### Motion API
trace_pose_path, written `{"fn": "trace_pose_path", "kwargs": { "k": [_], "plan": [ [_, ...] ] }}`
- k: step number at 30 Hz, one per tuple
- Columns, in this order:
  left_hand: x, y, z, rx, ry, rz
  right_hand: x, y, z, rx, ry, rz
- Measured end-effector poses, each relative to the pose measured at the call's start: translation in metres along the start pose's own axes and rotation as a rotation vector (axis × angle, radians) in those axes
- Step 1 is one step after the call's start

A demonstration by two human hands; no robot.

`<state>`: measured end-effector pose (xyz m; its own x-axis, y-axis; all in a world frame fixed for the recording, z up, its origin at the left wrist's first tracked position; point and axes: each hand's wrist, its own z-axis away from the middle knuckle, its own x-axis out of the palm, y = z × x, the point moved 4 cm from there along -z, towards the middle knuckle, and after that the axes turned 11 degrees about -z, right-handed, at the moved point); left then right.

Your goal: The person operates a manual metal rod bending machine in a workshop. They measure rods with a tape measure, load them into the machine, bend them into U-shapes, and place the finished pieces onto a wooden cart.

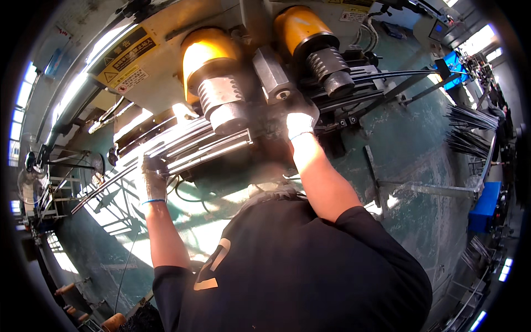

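Note:
My left hand (150,180), in a pale work glove with darkened fingers, is closed around the metal rods (199,150) at the left front of a machine. These long, thin rods run from the lower left up toward the machine's middle. My right hand (302,120), also gloved, is at the machine's centre, just below a grey hexagonal steel block (272,74). Shadow and glare blur its fingers, so what they touch cannot be made out. Two ribbed steel cylinders with yellow housings (213,58) stand beyond my hands, one on each side of the block.
More rods (398,74) extend right along a support. Bundles of thin rods (470,122) lie on a rack at the far right, above a blue box (485,207). A metal bar frame (426,188) stands on the green floor (409,238). Warning labels (124,58) cover the machine's left panel.

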<state>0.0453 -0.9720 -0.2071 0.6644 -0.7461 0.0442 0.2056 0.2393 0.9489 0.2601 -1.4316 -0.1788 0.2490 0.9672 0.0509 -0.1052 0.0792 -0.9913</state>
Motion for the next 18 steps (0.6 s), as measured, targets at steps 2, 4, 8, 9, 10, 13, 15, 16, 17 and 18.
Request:
{"fn": "trace_pose_path", "kwargs": {
  "k": [2,4,8,9,10,13,15,16,17,18],
  "plan": [
    [0.015,0.014,0.01,-0.058,-0.059,0.026,-0.005,-0.024,0.014,0.139,0.089,-0.216],
    [0.003,-0.001,-0.007,-0.053,-0.098,0.011,-0.006,-0.011,0.007,0.233,0.183,-0.616],
    [-0.054,-0.038,-0.039,0.146,-0.118,-0.123,-0.002,-0.037,0.023,0.238,0.211,-0.507],
    [-0.041,-0.034,-0.038,0.219,-0.143,-0.272,-0.004,-0.017,0.01,0.124,0.234,-0.466],
    [-0.035,-0.03,-0.032,0.296,-0.144,-0.417,-0.004,-0.016,0.01,0.087,0.291,-0.38],
    [-0.039,-0.029,-0.019,0.56,-0.052,-0.631,-0.005,-0.001,0.001,-0.145,0.225,-0.009],
    [-0.038,-0.038,-0.007,0.637,0.039,-1.487,-0.01,-0.004,0.005,-0.189,0.157,0.115],
    [-0.027,-0.041,0.002,0.707,0.042,-2.188,-0.022,-0.005,0.016,-0.194,0.161,0.146],
    [0.005,-0.022,0.031,0.507,-0.072,-2.521,-0.038,-0.015,0.034,-0.193,0.183,0.18],
    [-0.006,-0.02,0.031,0.302,0.092,-1.803,-0.044,-0.028,0.053,-0.197,0.172,0.205]
  ]
}}
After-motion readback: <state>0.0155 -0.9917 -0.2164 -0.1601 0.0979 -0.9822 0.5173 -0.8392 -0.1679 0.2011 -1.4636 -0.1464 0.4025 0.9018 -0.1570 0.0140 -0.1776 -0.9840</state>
